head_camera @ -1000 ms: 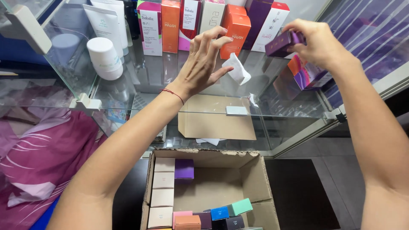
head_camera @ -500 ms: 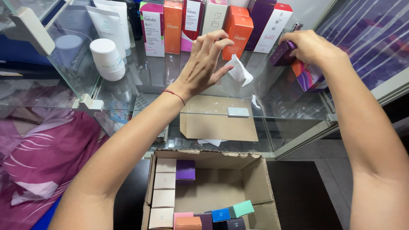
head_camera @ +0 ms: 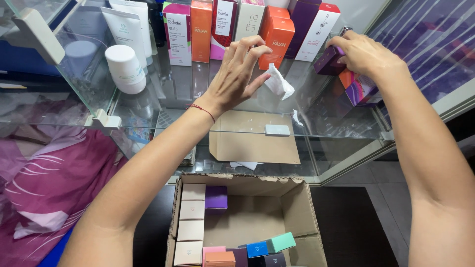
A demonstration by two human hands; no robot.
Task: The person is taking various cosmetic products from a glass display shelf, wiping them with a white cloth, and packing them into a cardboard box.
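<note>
My right hand (head_camera: 366, 54) covers most of the dark purple box (head_camera: 327, 61), so I can't see how my fingers close on it. The cardboard carton (head_camera: 302, 207) is cut off at the bottom edge, hiding its lowest small boxes (head_camera: 220, 258).

The right hand (head_camera: 366, 54) has carried the small dark purple box (head_camera: 329, 60) down from mid-air and now presses it against the colourful boxes (head_camera: 360, 89) at the right end of the glass shelf (head_camera: 198, 94). The left hand (head_camera: 237, 74) has stayed spread by the orange box (head_camera: 277, 42), shifting only slightly
</note>
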